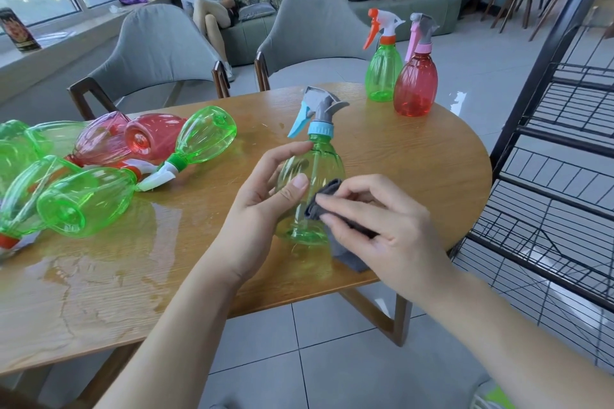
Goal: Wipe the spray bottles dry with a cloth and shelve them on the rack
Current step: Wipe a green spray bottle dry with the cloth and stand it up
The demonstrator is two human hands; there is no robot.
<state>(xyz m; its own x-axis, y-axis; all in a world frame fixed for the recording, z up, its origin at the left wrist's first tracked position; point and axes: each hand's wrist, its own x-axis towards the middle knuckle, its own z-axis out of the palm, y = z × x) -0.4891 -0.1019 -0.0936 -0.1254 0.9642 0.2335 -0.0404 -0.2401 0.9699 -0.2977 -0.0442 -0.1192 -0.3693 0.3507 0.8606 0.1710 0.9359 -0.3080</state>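
Note:
A green spray bottle with a grey head and blue trigger stands upright over the wooden table. My left hand grips its body from the left. My right hand pinches a grey cloth and presses it against the bottle's right side. Two upright bottles stand at the table's far right: a green bottle with an orange trigger and a red bottle with a pink trigger. Several green and red bottles lie on their sides at the left. A black wire rack stands to the right.
Water is pooled on the table's left half. Two grey chairs stand behind the table. A person sits on a sofa at the back. Tiled floor lies beneath the table's front edge.

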